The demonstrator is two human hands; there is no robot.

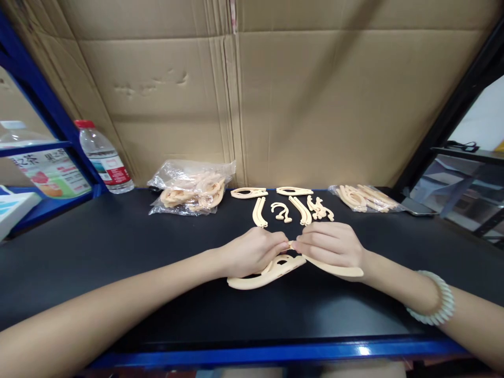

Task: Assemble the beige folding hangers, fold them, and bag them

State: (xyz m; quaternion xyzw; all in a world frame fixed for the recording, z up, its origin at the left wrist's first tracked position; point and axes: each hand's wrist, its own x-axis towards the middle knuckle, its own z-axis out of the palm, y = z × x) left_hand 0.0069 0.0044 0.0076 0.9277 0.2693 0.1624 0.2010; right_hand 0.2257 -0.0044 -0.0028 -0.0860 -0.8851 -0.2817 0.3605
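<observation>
smooth, curved cream plastic pieces [271,272] are lying on the matte black table [118,252]; left hand [252,252] and right hand [331,247] are curling closed, fingertips pinching the pieces' meeting ends at centre

The curved pieces [271,273] under my fingers [283,245] are smooth, cream-coloured plastic with a dull sheen. The loose parts [291,207] beyond them show the same matt plastic finish. The desk [118,247] surface is black, matt and even; its front edge [275,353] is glossy blue painted metal. Two bags [191,189] are clear, crinkled, shiny plastic film. The backing wall [295,105] is brown corrugated cardboard, creased and rough. The bottle [103,156] is clear plastic. My bracelet [439,304] is pale, glossy beads.
</observation>
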